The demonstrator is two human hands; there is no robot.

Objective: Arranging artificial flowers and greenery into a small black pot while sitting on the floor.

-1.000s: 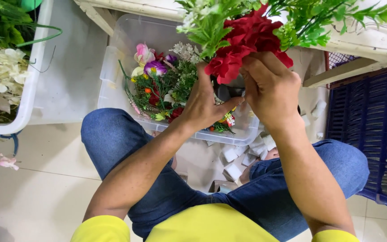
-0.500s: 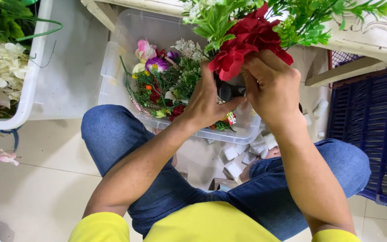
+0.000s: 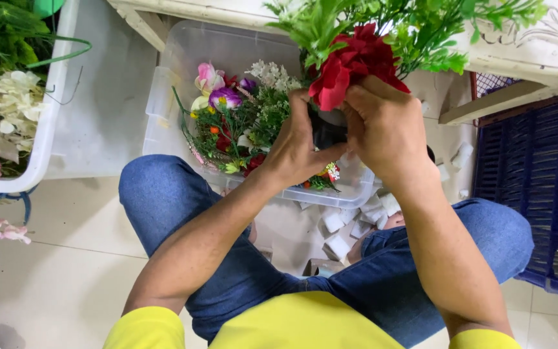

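Both my hands meet around a small dark pot (image 3: 328, 129) that carries an artificial arrangement: a red flower (image 3: 350, 64) with green leafy sprigs (image 3: 414, 26) above it. My left hand (image 3: 298, 152) cups the pot from the left side. My right hand (image 3: 382, 126) grips it from the right, fingers pressed against the base of the red flower. Just behind the hands sits a clear plastic bin (image 3: 182, 64) holding mixed artificial flowers (image 3: 234, 116) in pink, purple, white and red.
A white tub (image 3: 45, 142) of green and pale fake flowers stands at the left. White foam pieces (image 3: 343, 232) lie on the tiled floor between my knees. A dark blue crate (image 3: 537, 181) is at the right, under a pale wooden table edge (image 3: 518, 64).
The pot and flowers have stayed between my hands, with the red flower shifting slightly upward and my fingers adjusting around its base.
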